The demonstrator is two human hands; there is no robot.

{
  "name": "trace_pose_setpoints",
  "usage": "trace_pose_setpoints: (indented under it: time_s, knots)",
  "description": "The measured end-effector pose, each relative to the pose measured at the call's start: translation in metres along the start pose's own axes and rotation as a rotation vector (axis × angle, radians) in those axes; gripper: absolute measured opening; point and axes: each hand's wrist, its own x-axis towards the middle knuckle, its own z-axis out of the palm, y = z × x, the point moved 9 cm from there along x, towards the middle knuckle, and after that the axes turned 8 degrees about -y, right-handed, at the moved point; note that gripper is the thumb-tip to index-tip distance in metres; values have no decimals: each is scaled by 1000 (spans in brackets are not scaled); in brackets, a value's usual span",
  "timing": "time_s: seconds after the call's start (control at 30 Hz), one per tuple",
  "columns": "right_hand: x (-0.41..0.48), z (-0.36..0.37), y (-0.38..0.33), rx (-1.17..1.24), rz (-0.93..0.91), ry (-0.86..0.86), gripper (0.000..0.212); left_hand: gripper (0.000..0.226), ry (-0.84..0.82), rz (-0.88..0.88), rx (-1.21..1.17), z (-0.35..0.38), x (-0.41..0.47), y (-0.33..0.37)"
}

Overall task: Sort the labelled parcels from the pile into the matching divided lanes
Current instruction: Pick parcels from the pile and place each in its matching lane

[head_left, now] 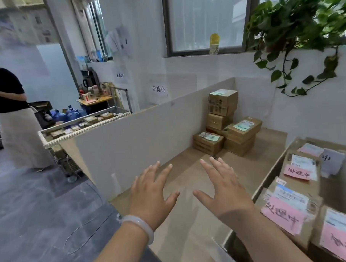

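left hand (151, 193), right hand (222, 186) — empty, parcels (286, 209) cropped

Two hands are seen, the left hand (151, 193) and the right hand (223, 190), both spread with nothing in them; one pale bangle (140, 225) is worn on the left wrist; five stacked parcels (226, 121) can be counted at the far end of the lane, though more may be hidden; three pink-labelled parcels (290, 207) are counted at the right; one trailing plant (294, 26) is seen; one other person (11, 118) is seen; one cart (84, 124) holds small boxes too blurred to be counted.
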Motion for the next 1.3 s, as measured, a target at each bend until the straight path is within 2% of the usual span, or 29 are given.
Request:
trace_pose_setpoints:
  time_s: [0.2,0.37,0.5,0.8,1.1,1.3]
  knots:
    - [54,18,27,15,56,15,78,82,-79,38,-104,42,64,-6]
    - [90,19,63,58,242,70,78,72,-208,114,-136,89,138,-1]
    - [128,30,81,52,362,80,77,72,-273,224,-150,121,196,2]
    - [255,13,111,74,527,159,75,69,-285,408,-335,138,372,7]
    - [353,-10,177,167,631,141,70,66,-321,356,-602,167,532,48]
    - [421,-43,248,252,613,269,64,66,-304,243,-834,198,621,75]
